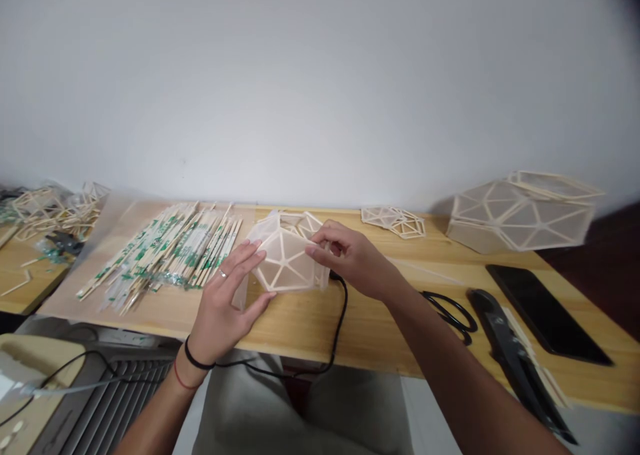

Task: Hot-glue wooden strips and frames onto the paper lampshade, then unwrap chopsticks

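Stick-framed dome point(283, 260) between both hands point(227, 302) point(350, 258)

Light is fairly bright and soft, with a pale glow across the middle of the wall point(310, 122) that dulls to grey toward its corners. A blurred dark patch fills the top right. Faint shadow lies on the wall just left of the large wooden frame point(537, 222). Small glints show on the plastic wrappers point(173, 280). Wide-angle distortion bends the counter point(285, 325) and stretches things near the sides. Fine detail is slightly soft on the paper shape point(285, 268), and the far-left clutter point(45, 208) looks smeared.
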A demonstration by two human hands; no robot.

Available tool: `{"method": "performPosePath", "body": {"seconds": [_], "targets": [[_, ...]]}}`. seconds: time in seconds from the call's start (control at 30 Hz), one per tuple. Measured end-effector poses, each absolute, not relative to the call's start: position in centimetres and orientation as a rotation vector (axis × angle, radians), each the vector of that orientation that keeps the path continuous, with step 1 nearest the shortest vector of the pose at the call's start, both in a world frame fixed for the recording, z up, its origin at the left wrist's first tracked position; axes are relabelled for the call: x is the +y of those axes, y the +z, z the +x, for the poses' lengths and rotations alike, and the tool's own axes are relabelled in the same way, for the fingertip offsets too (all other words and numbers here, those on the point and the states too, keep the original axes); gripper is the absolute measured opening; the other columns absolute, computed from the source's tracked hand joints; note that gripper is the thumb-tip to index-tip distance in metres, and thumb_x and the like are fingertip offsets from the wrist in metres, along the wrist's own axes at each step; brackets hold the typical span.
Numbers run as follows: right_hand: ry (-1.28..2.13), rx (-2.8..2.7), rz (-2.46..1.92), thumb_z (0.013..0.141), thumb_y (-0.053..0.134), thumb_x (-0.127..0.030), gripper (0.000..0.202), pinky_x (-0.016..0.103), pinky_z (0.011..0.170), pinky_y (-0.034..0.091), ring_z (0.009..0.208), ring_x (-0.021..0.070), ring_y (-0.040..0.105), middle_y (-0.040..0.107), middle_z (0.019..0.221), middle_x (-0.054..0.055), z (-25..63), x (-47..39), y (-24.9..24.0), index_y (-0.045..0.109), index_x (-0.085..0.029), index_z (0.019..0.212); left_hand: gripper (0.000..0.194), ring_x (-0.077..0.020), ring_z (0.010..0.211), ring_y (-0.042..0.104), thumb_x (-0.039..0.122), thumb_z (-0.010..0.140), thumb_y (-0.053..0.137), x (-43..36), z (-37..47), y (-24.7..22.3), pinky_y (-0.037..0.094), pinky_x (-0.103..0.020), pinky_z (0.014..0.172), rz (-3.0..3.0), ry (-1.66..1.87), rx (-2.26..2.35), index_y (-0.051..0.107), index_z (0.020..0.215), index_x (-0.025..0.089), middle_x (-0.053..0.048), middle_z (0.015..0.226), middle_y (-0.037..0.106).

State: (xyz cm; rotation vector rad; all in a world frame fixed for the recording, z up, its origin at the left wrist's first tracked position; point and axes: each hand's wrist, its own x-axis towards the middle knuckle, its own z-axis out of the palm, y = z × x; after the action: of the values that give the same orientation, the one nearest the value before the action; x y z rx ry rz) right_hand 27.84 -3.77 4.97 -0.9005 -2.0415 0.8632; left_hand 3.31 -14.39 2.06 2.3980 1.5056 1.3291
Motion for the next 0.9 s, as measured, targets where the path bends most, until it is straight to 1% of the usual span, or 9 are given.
{"method": "performPosePath", "body": {"seconds": [0.17, 0.3, 0.4, 0.5, 0.67, 0.8, 0.9], "targets": [[0.840, -2.025, -0.913, 0.099, 0.065, -0.046, 0.032, 0.031, 0.067, 0.040, 0.070, 0.0158, 0.049, 0.057, 0.079, -0.001, 28.1, -3.7, 4.6, 0.070, -0.020, 0.081, 0.064, -0.0280, 0.148, 0.057, 0.022, 0.094, 0.078, -13.9, 3.8, 1.5, 0.049, -0.050, 0.124, 2.381, 1.393, 1.478, 0.051, 0.152, 0.023, -0.017, 0.153, 0.064], [0.854, -2.007, -0.911, 0.101, 0.064, -0.050, 0.035, 0.031, 0.066, 0.041, 0.071, 0.0172, 0.051, 0.059, 0.078, 0.001, 28.2, -3.8, 4.4, 0.067, -0.022, 0.080, 0.061, -0.0286, 0.149, 0.057, 0.021, 0.093, 0.079, -13.8, 4.2, 0.5, 0.051, -0.048, 0.123, 2.451, 1.453, 1.433, 0.055, 0.149, 0.019, -0.018, 0.151, 0.065], [0.905, -1.976, -0.916, 0.101, 0.063, -0.051, 0.034, 0.032, 0.067, 0.042, 0.073, 0.0182, 0.053, 0.059, 0.080, 0.001, 28.3, -4.2, 4.2, 0.068, -0.022, 0.083, 0.063, -0.0299, 0.148, 0.058, 0.018, 0.090, 0.081, -13.8, 4.3, -0.2, 0.053, -0.048, 0.121, 2.484, 1.532, 1.415, 0.057, 0.147, 0.018, -0.019, 0.148, 0.067], [0.915, -1.976, -0.918, 0.103, 0.062, -0.048, 0.032, 0.033, 0.068, 0.042, 0.075, 0.0186, 0.054, 0.058, 0.080, 0.001, 28.3, -4.5, 4.0, 0.067, -0.023, 0.084, 0.064, -0.0310, 0.147, 0.058, 0.017, 0.088, 0.082, -13.8, 4.2, -0.5, 0.053, -0.049, 0.121, 2.473, 1.566, 1.394, 0.058, 0.147, 0.017, -0.019, 0.148, 0.067], [0.903, -1.987, -0.904, 0.103, 0.064, -0.042, 0.026, 0.033, 0.071, 0.041, 0.080, 0.0187, 0.055, 0.060, 0.083, 0.000, 28.1, -4.6, 3.6, 0.066, -0.024, 0.085, 0.063, -0.0302, 0.145, 0.061, 0.019, 0.086, 0.085, -13.6, 3.4, -0.4, 0.053, -0.047, 0.121, 2.419, 1.574, 1.318, 0.061, 0.143, 0.016, -0.019, 0.145, 0.070], [0.905, -1.979, -0.896, 0.103, 0.065, -0.040, 0.019, 0.033, 0.076, 0.042, 0.086, 0.0193, 0.057, 0.063, 0.090, 0.001, 27.9, -4.8, 3.6, 0.070, -0.025, 0.091, 0.065, -0.0300, 0.144, 0.061, 0.019, 0.084, 0.087, -13.3, 2.5, -0.6, 0.052, -0.047, 0.121, 2.372, 1.574, 1.252, 0.062, 0.143, 0.016, -0.019, 0.144, 0.070], [0.907, -2.008, -0.900, 0.104, 0.063, -0.039, 0.020, 0.034, 0.081, 0.044, 0.091, 0.0200, 0.058, 0.063, 0.095, 0.002, 27.6, -5.2, 3.9, 0.074, -0.026, 0.093, 0.069, -0.0312, 0.146, 0.059, 0.015, 0.082, 0.087, -13.2, 1.8, -1.1, 0.050, -0.049, 0.123, 2.341, 1.581, 1.202, 0.060, 0.145, 0.017, -0.020, 0.146, 0.068]]}}
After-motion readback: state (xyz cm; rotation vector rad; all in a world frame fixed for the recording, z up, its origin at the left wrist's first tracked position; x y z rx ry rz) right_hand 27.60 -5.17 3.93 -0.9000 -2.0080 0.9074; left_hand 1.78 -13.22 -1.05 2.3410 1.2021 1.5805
